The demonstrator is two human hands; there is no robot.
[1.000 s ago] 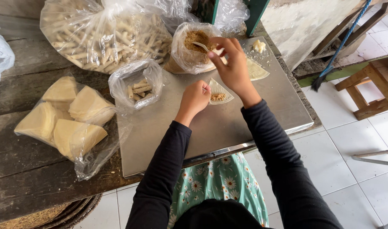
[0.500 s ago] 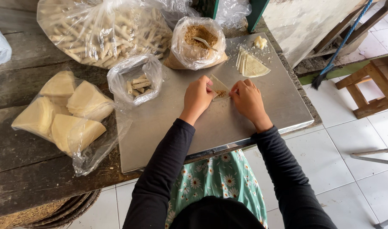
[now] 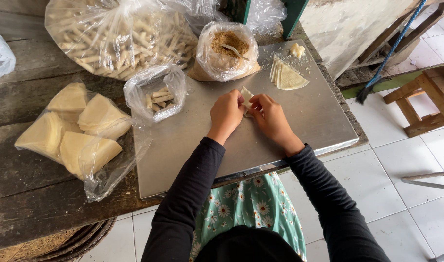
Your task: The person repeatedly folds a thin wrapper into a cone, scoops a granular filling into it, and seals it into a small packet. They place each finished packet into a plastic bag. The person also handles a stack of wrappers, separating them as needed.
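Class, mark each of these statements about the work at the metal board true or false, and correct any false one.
1. Both hands hold one pale wrapper on the metal board. True.
2. The bag of brown filling has a spoon in it. True.
3. The stack of triangular wrappers lies on the floor. False: it lies on the board.
4. The small open bag holds liquid. False: it holds a few rolled sticks.
5. The left hand rests on the bag of folded sheets. False: it is at the wrapper, by the right hand.

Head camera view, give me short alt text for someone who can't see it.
Left hand and right hand pinch a pale triangular wrapper on a metal tray, with a bag of brown filling and stacked wrappers behind.
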